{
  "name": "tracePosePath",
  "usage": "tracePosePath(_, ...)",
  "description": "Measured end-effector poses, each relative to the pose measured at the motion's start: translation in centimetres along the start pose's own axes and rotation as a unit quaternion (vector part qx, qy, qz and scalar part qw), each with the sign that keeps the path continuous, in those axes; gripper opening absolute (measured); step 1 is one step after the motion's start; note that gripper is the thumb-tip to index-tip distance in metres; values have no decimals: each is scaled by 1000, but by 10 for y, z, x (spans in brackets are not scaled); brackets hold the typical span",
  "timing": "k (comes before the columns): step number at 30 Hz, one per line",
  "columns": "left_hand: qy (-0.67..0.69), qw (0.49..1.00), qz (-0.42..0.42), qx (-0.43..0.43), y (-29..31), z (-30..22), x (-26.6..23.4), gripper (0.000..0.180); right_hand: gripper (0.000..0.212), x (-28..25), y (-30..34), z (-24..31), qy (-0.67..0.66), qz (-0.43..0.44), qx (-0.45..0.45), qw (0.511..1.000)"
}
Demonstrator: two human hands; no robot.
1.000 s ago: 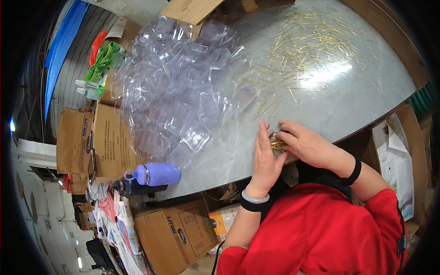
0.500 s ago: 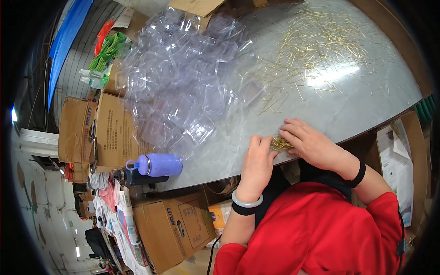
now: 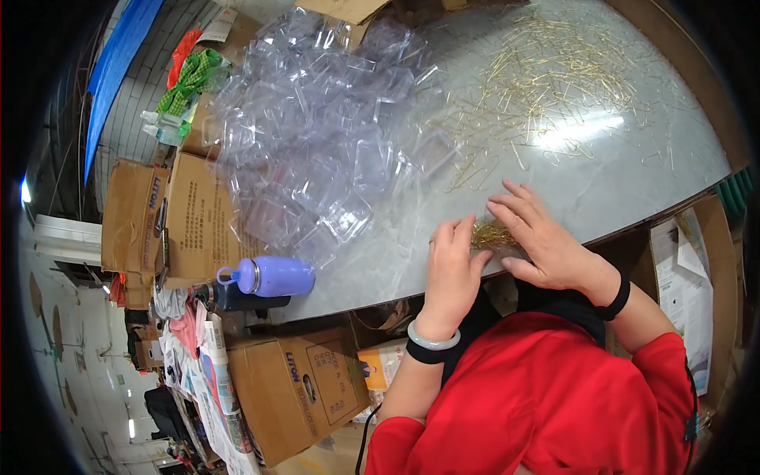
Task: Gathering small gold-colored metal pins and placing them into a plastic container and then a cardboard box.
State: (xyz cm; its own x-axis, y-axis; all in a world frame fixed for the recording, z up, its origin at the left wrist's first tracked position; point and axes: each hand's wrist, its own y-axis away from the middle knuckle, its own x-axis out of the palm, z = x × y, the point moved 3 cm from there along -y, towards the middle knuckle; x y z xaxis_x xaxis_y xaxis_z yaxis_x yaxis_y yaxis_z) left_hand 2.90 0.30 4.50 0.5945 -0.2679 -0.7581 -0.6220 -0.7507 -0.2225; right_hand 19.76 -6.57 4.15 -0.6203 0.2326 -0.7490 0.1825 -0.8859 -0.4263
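A bundle of gold wire hooks (image 3: pixel 492 234) lies at the table's near edge, between my two hands. It seems to sit in a clear plastic box, though my fingers cover part of it. My left hand (image 3: pixel 451 273) rests against the bundle's left side, fingers stretched out and thumb apart from them. On the other side my right hand (image 3: pixel 542 241) is open, its fingers spread over the bundle's right end and the thumb held away. Farther up the table, many loose gold wire hooks (image 3: pixel 558 75) are strewn in a wide heap.
A large pile of clear plastic boxes (image 3: pixel 317 134) covers the table's left part. A purple bottle (image 3: pixel 281 277) lies at the near left edge beside a dark one (image 3: pixel 245 299). Cardboard boxes (image 3: pixel 289 392) stand left of and below the grey table (image 3: pixel 404 245).
My fingers have loosened from around the hook bundle. The right hand has spread its fingers and lifted them a little; the left thumb has moved away from the bundle.
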Motion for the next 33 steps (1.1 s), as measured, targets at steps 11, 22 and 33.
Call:
tracePosePath(11, 57, 998, 14, -18, 3, 8, 11, 51, 48, 22, 6, -7, 119, 60, -29, 991)
tracePosePath(22, -83, 980, -34, -178, -112, 67, -52, 37, 47, -3, 9, -30, 5, -28, 48, 998)
tracePosePath(33, -2, 983, -54, -176, -127, 62, -43, 26, 49, -11, 16, -43, -61, -130, 63, 988)
